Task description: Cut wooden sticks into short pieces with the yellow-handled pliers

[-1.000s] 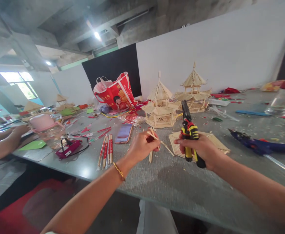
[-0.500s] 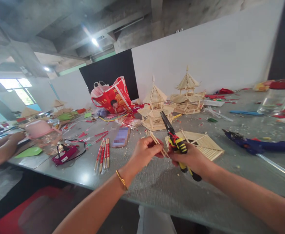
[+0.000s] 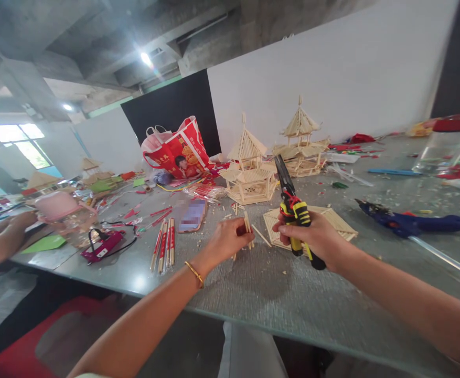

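My left hand [image 3: 226, 240] is closed on a few thin wooden sticks [image 3: 247, 227], held low over the grey table [image 3: 277, 294]. My right hand [image 3: 321, 239] grips the yellow-and-black handles of a pair of pliers [image 3: 295, 210], jaws pointing up and away. Behind my right hand lies a flat roof panel of sticks [image 3: 334, 220]. Two stick pagoda models [image 3: 249, 168] [image 3: 301, 139] stand further back.
A blue glue gun [image 3: 406, 224] lies at the right. Wrapped chopsticks [image 3: 164, 244], a phone [image 3: 192, 215], a magenta pouch [image 3: 102, 245] and a red bag [image 3: 177, 149] sit to the left. Another person's arm [image 3: 1, 236] rests at the far left. A glass jar [image 3: 446, 144] stands at the back right.
My hands came together with the pliers tilted at the sticks, then parted. The pliers now stand more upright and my left hand has lowered the sticks toward the table.
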{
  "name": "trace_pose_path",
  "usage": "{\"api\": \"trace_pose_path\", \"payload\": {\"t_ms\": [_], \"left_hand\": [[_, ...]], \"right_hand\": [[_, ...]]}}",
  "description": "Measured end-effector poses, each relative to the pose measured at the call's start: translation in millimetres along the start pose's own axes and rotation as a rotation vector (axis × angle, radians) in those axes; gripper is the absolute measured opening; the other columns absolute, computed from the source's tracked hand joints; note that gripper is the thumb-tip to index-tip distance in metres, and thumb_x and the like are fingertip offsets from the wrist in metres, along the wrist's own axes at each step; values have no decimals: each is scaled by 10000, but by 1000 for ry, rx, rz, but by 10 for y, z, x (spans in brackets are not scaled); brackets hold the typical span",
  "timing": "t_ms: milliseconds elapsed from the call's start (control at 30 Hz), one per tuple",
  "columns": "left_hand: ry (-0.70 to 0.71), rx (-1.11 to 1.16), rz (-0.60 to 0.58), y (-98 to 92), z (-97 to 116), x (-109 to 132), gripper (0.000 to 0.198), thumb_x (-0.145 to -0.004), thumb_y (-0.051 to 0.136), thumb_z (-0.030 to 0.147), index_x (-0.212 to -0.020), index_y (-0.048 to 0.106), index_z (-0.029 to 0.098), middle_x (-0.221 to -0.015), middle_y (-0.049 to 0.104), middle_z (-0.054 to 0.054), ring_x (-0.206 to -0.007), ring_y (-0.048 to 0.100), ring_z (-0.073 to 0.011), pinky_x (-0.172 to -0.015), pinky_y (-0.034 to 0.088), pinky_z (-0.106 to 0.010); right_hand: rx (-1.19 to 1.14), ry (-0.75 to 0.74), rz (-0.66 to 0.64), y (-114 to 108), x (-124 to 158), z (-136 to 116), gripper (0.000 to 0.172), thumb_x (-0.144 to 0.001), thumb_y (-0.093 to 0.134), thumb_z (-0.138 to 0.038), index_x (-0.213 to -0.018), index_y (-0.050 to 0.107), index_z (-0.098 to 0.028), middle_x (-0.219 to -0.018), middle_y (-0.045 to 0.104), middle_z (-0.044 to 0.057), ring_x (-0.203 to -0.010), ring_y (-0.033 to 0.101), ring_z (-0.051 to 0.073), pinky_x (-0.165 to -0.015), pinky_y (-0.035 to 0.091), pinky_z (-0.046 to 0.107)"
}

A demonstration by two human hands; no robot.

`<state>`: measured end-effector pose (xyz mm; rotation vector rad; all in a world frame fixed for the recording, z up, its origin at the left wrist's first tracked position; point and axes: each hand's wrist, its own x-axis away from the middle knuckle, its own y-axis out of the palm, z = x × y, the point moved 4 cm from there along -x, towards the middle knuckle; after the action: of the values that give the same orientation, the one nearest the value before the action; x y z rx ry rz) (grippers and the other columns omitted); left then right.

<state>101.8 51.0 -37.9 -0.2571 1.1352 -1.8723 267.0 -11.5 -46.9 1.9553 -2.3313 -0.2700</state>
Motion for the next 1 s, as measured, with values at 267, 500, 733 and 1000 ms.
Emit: {"api": "trace_pose_path", "payload": {"t_ms": [267, 500, 733, 1000], "left_hand": [[12, 123, -105, 75, -15, -9, 142, -778, 508, 292, -739, 576, 174, -574, 569, 25, -536, 540, -108, -529, 375, -214], [39, 117, -65, 61, 46, 28, 113, -772, 495, 217, -697, 566, 171, -573, 589, 17, -547, 575, -116, -557, 411, -224], [57, 79, -61, 78, 27, 55, 99, -763, 479, 189, -723, 568, 170, -608, 606, 6, -579, 575, -126, -572, 410, -232], [41, 23, -74, 56, 58, 28, 77, -741, 485, 195, -729, 558, 170, -614, 615, 2, -580, 570, -123, -567, 405, -224]], "right_hand": [[-10, 62, -8, 23, 66, -99, 332, -447, 762, -256, -666, 516, -215, -597, 583, -20, -497, 524, 120, -504, 431, 279], [0, 73, 5, 31, 67, -88, 346, -442, 757, -247, -685, 512, -209, -615, 581, -19, -508, 523, 115, -511, 428, 273], [12, 61, 6, 31, 88, -118, 360, -439, 756, -255, -690, 500, -215, -593, 564, -28, -497, 513, 115, -490, 406, 269], [-7, 80, -3, 32, 74, -77, 320, -467, 739, -217, -684, 504, -214, -596, 577, -22, -502, 521, 116, -514, 426, 274]]}}
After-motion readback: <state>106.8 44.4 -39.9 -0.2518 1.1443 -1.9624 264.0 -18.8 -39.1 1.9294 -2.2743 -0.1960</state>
